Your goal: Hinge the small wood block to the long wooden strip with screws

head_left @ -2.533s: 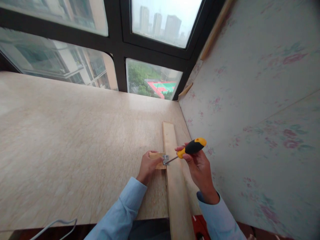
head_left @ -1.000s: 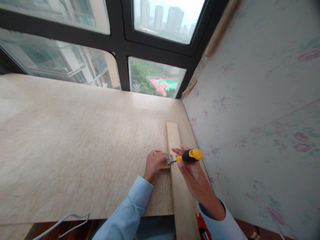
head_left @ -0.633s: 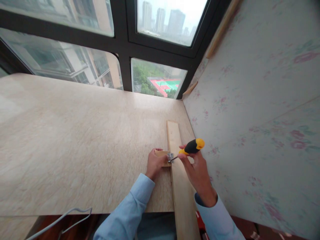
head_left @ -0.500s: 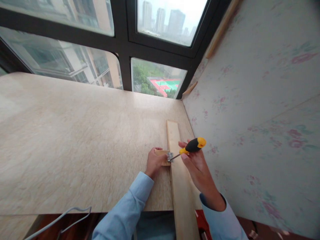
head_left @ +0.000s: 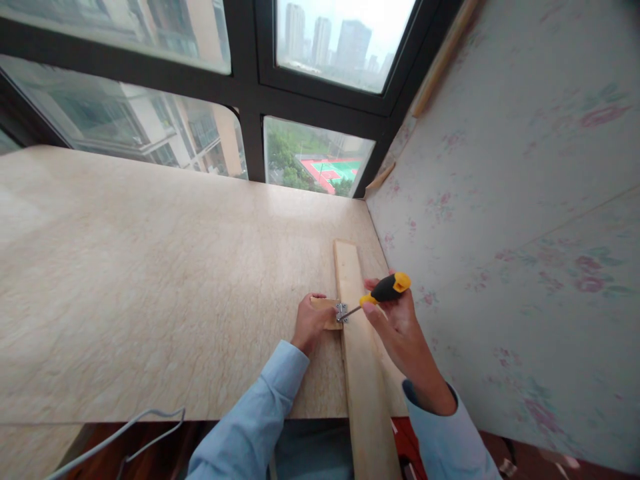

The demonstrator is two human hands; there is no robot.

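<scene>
A small metal hinge lies across the joint between a short wooden block and a long wooden board. My left hand is closed on the short block, with the thumb close by the hinge. In my right hand is a screwdriver with a black and yellow handle, gripped by the fingers and tilted. Its shaft slants down to the left, and the tip meets the hinge's lower left part. Any screw under the tip is too small to make out.
The board rests on a beige marbled counter and sticks out past its front edge. A floral-papered wall stands close on the right. Dark-framed windows rise behind. A pale cable loops at the front left.
The fingers of my right hand have shifted slightly around the screwdriver handle. Its tip stays at the hinge, and my left hand keeps its place on the block.
</scene>
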